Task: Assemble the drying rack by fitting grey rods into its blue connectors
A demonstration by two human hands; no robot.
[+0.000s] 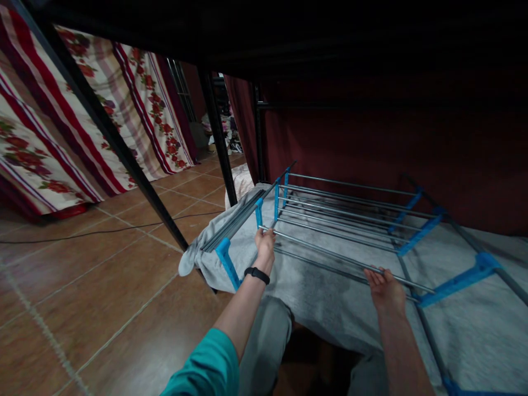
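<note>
A partly assembled rack of metal rods and blue plastic brackets lies on a grey cloth (313,286). My left hand (265,242), with a black band on the wrist, grips a metal rod (322,251) near its left end, beside a blue bracket (259,212). Further right along the same rod, my right hand (384,286) has its fingers curled around it. The rod's right end lies by another blue bracket (457,283). Behind it, several parallel rods (342,212) span between the two sides. Near the left hand stands a blue bracket (227,261) with no rod across from it.
A bundle of loose rods (235,220) lies on the cloth's left edge. Black metal posts (218,132) and a dark overhead frame surround the surface. A thin cable (111,231) crosses the tiled floor (136,275). A floral striped curtain (124,110) hangs at the left.
</note>
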